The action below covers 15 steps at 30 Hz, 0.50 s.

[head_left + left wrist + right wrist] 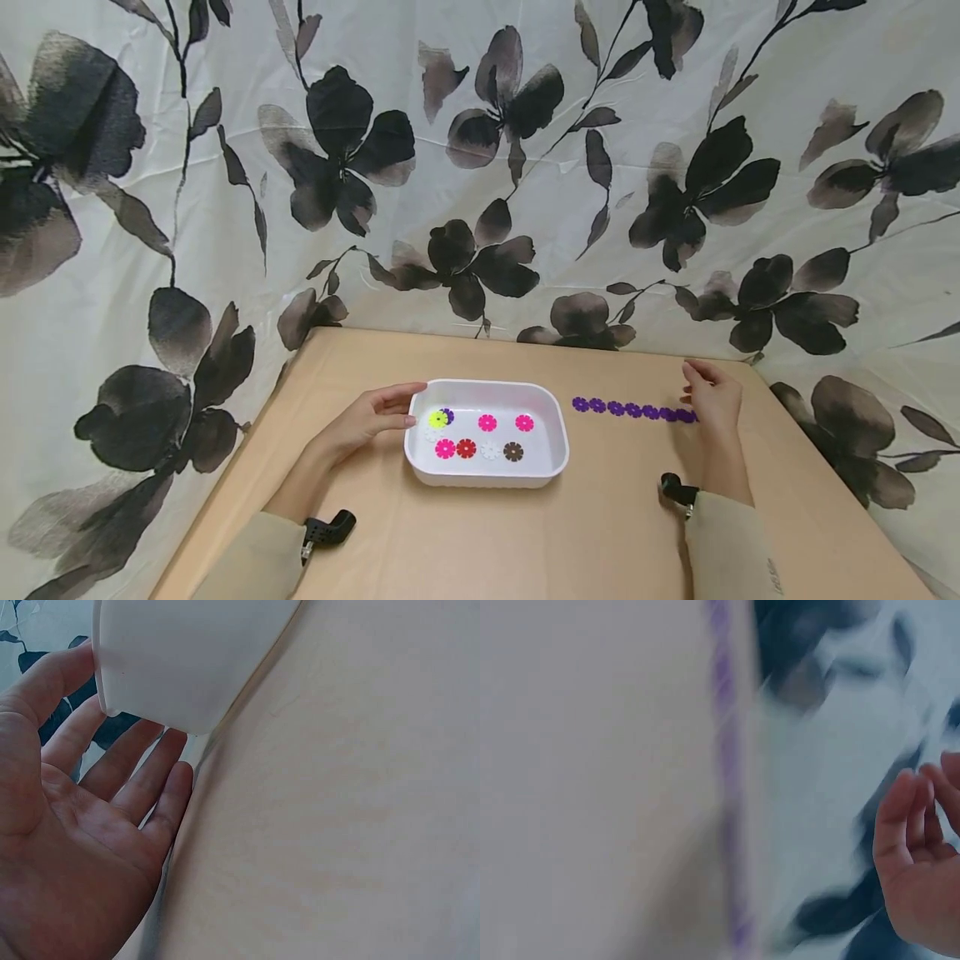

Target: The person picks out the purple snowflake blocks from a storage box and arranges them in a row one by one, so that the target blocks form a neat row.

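Observation:
A white rectangular tray [487, 482] holds several notched flower-shaped discs. At the tray's left edge, my left hand [378, 417] touches the rim with thumb and fingertips; in the left wrist view the fingers [131, 761] spread loosely beside its wall. To the right of the tray lies a row of purple notched discs [633, 410], set edge to edge. Over the right end of that row hovers my right hand [716, 398]. Its fingers [896, 817] bend loosely towards the thumb in the right wrist view, and nothing shows between them. That view is blurred.
In the tray are a yellow disc [437, 419], pink discs [487, 423], a red disc [467, 448], a brown disc [513, 451] and white ones [490, 450]. The tan table [480, 542] meets a floral cloth [585, 208] at the back.

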{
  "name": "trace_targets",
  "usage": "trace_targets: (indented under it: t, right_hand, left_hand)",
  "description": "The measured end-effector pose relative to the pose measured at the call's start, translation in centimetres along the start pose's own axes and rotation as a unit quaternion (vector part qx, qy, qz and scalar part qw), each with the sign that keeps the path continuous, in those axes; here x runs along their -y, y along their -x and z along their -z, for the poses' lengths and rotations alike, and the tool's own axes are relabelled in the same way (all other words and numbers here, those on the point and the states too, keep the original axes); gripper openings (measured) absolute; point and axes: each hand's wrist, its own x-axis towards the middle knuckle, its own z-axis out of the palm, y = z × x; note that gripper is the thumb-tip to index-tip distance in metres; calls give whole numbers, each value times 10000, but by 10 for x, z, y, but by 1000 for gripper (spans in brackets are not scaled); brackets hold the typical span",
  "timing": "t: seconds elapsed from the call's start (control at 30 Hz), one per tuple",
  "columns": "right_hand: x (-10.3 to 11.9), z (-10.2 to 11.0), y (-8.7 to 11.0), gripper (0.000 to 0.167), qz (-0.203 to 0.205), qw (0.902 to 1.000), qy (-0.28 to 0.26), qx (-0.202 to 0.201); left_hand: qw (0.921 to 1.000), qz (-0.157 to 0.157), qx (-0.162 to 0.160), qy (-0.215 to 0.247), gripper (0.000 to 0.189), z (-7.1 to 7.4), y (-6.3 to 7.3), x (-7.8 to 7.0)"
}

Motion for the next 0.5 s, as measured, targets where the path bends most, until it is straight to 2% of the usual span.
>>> trace_targets:
  t: [0.07,0.17,0.3,0.37,0.5]
  right_hand:
    - [21,-19,10,39,527,9978,-45,412]
    - [56,-50,35,39,1336,9839,69,1181]
    - [83,-91,61,35,2308,9501,371,2065]
    - [88,-110,71,31,2684,9325,548,2353]
    - [96,-139,89,23,3150,8984,1027,2882]
  left_hand:
    - [10000,28,-2,32,60,-1,-1,-1]
    - [10000,64,-29,40,61,-2,-1,0]
    - [10000,72,-33,57,61,-1,-1,0]
    - [10000,66,-27,66,61,-1,-1,0]
    - [10000,53,-15,77,61,-1,-1,-1]
